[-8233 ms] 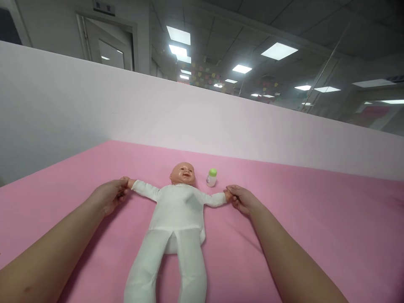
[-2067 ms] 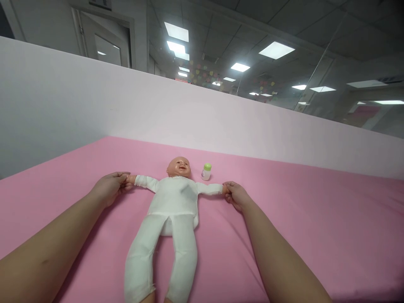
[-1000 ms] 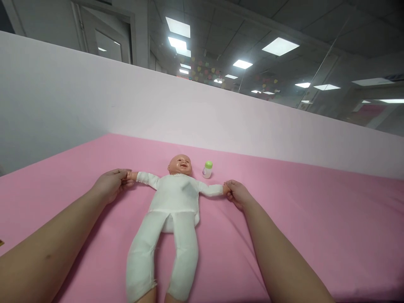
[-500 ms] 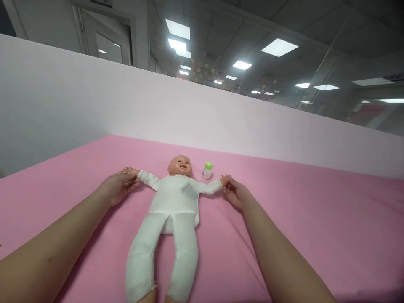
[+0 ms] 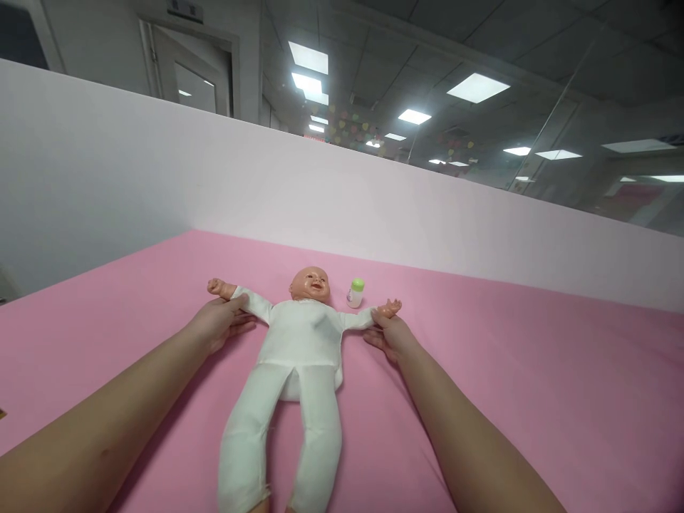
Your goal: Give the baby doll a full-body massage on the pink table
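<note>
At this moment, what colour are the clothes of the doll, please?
The doll's clothes are plain white, best seen in the head view.

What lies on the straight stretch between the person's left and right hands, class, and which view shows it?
The doll's white-clothed torso lies between the left hand and the right hand, with part of each sleeve; the head view shows this.

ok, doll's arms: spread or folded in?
Spread. The doll has one arm out to each side, the left hand touching one sleeve near its cuff, the right hand the other.
</note>
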Tool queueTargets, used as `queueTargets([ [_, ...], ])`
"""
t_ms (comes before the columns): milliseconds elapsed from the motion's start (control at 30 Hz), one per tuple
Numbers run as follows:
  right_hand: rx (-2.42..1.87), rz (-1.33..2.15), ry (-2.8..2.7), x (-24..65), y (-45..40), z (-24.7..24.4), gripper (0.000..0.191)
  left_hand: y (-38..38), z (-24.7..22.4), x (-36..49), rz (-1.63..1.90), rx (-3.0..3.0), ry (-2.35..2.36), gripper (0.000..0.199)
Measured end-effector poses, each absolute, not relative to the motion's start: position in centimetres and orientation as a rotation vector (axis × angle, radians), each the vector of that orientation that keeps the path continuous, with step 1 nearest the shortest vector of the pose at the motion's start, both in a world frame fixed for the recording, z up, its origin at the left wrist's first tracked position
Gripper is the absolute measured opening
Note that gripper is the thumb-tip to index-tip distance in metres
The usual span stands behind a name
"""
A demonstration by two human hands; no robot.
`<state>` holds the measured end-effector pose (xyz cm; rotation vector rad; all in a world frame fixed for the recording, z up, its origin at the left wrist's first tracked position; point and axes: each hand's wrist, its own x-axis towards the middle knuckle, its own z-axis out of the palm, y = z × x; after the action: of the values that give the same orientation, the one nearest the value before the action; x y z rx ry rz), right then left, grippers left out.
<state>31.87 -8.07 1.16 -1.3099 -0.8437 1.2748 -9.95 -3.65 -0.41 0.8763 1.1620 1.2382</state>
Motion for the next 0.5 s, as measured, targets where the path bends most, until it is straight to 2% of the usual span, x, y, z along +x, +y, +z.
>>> queueTargets([
  [100, -1.230, 1.160, -0.877, 30.2, -8.6, 1.9, 0.042, -4.8, 0.6, -8.8, 1.323, 0.944, 1.126, 0.043],
  [200, -1.211, 0.881, -1.088, 28.2, -10.0, 3.0, 0.052, -6.8, 1.8, -6.9, 1.360, 1.236, 1.202, 0.039],
  [267, -1.197, 0.679, -1.314, 26.8, -11.2, 3.5, 0.052, -8.2, 2.6, -5.6, 1.295, 1.544, 1.369, 0.034],
  [367, -1.102, 0.458, -1.720, 25.0, -12.7, 3.6, 0.047, -9.9, 3.6, -4.1, 1.147, 1.979, 1.500, 0.036],
  [500, -1.091, 0.116, -2.159, 24.0, -13.2, 3.0, 0.060, -10.7, 4.3, -3.8, 0.823, 2.415, 1.557, 0.045],
])
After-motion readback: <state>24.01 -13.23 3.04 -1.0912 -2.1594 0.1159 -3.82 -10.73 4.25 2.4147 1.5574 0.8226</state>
